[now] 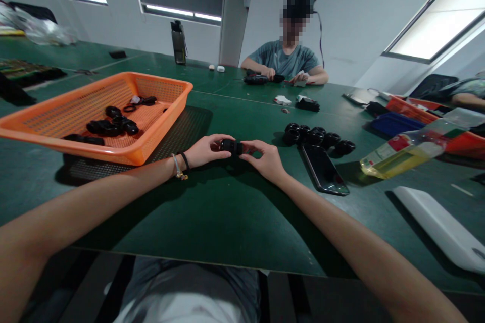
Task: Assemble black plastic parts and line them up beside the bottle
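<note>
Between my two hands, just above the green table (227, 217), is a small round black plastic fitting (231, 147) with a ridged body. My left hand (207, 150), with a bracelet and a black band at the wrist, pinches its left end. On the other end close the thumb and fingertips of my right hand (264, 159). Part of the fitting is hidden by my fingers. To the right of my right hand stands a group of several similar black fittings (315, 136). An orange perforated basket (166, 126) on the left contains loose black parts (109, 125).
A phone (325, 169) lies by the fittings. Further right are a bottle of yellow liquid (409, 149) and a white case (439, 224). Across the table a co-worker (290, 58) handles a dark tool (261, 78). A dark water bottle (178, 43) stands at the back.
</note>
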Action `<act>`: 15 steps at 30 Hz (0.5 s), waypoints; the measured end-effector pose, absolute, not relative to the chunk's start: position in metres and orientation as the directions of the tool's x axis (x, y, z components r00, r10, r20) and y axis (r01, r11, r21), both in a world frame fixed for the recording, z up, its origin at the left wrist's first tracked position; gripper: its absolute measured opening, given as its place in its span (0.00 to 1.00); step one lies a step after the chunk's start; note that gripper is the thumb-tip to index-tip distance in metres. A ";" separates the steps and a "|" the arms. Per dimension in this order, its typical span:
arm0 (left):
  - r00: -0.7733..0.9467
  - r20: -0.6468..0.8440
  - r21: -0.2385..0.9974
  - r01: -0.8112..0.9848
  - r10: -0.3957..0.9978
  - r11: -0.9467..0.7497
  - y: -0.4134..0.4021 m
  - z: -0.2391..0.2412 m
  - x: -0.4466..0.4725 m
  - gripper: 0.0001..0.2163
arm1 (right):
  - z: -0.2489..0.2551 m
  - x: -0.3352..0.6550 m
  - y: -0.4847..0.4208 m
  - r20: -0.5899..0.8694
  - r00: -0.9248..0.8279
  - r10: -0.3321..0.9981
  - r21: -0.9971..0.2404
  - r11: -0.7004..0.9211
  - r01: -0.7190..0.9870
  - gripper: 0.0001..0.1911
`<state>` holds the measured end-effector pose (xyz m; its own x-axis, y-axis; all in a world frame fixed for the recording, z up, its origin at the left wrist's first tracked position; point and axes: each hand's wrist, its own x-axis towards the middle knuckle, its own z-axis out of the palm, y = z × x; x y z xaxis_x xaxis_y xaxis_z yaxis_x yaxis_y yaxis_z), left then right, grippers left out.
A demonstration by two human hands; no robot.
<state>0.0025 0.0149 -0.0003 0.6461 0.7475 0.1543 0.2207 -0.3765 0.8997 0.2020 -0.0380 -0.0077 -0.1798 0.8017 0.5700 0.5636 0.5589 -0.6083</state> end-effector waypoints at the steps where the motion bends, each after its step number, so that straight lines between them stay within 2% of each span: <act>1: 0.645 0.152 0.900 0.223 0.749 -0.375 0.015 0.000 0.003 0.25 | -0.008 0.202 -0.038 0.569 -0.179 0.803 -0.610 0.558 0.563 0.12; 15: 0.643 0.130 0.912 0.222 0.755 -0.346 0.015 0.000 0.004 0.25 | -0.010 0.203 -0.036 0.588 -0.190 0.787 -0.593 0.578 0.560 0.14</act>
